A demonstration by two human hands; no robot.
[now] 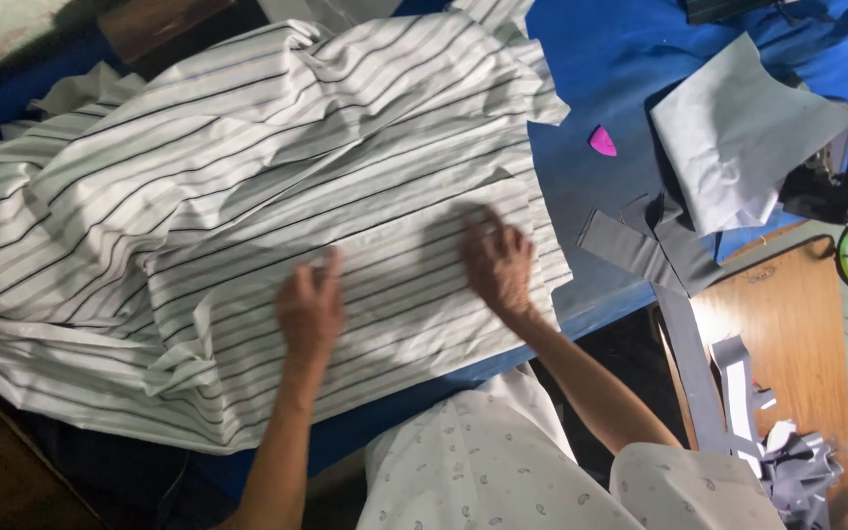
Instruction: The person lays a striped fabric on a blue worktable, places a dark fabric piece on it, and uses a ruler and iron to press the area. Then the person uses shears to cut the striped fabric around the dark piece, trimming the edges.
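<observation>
While pressed flat, both hands [404,285] on creased striped cloth [247,196], blue table [601,79]

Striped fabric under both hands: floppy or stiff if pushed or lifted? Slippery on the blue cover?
Probably floppy: the striped fabric lies in soft folds and crumples at its far side. Likely light and thin, since it creases sharply. Pushed, it would probably bunch into wrinkles rather than slide as one piece; the left hand and right hand press flat on it over the blue cover.
</observation>
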